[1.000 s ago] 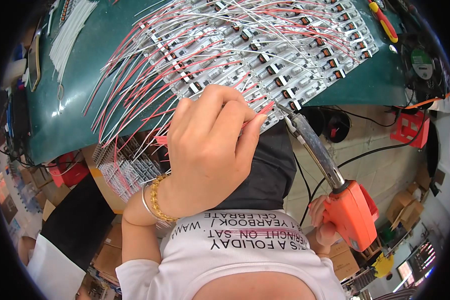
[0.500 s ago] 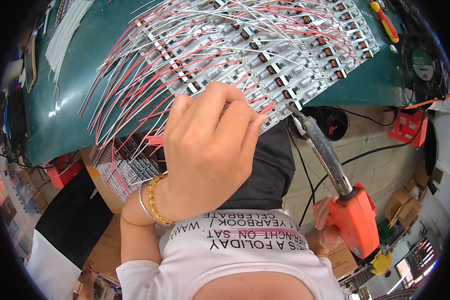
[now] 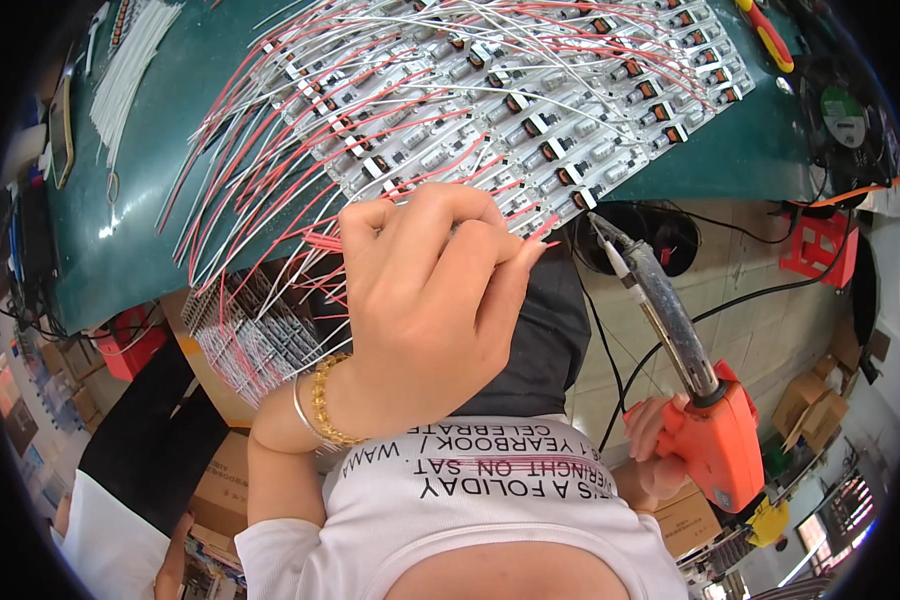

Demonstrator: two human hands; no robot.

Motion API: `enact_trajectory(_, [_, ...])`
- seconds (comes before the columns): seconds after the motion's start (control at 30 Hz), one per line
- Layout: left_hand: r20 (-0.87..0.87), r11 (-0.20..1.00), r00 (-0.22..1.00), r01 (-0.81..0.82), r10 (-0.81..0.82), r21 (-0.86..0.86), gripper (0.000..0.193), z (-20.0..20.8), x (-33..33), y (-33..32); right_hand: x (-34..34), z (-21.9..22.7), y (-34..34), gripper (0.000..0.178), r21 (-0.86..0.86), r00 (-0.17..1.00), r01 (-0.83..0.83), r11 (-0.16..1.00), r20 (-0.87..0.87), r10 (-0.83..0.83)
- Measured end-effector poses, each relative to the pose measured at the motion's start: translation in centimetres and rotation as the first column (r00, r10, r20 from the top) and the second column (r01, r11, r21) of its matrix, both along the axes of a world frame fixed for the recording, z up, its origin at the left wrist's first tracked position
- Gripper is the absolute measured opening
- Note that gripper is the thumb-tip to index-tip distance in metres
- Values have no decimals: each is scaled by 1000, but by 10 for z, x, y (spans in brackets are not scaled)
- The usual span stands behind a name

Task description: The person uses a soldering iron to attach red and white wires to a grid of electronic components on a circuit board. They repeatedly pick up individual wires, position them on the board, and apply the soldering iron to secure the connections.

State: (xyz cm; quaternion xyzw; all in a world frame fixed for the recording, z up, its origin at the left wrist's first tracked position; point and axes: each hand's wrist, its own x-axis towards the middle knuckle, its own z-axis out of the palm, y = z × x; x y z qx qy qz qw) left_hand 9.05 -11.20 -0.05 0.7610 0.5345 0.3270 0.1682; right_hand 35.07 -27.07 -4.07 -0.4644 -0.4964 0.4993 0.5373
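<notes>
Many thin, limp wires cross the table; left hand apparently pinches ends; right hand grips the stiff soldering gun by its handle.

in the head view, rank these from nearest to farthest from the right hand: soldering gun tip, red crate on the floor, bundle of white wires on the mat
From the right hand:
1. Soldering gun tip, above it by the mat edge.
2. Red crate, upper right on the floor.
3. White wire bundle, far upper left on the mat.
</notes>
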Motion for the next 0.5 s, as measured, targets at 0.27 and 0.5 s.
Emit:
enact_trajectory(0.27, [-31, 993, 999, -17, 20, 119, 18, -11, 3, -2, 0, 25, -2, 76, -240, 961, 5, 971, 271, 62])
enact_trajectory(0.5, [-87, 987, 996, -21, 35, 157, 19, -15, 0, -5, 9, -1, -16, 67, -86, 882, -16, 996, 469, 54])
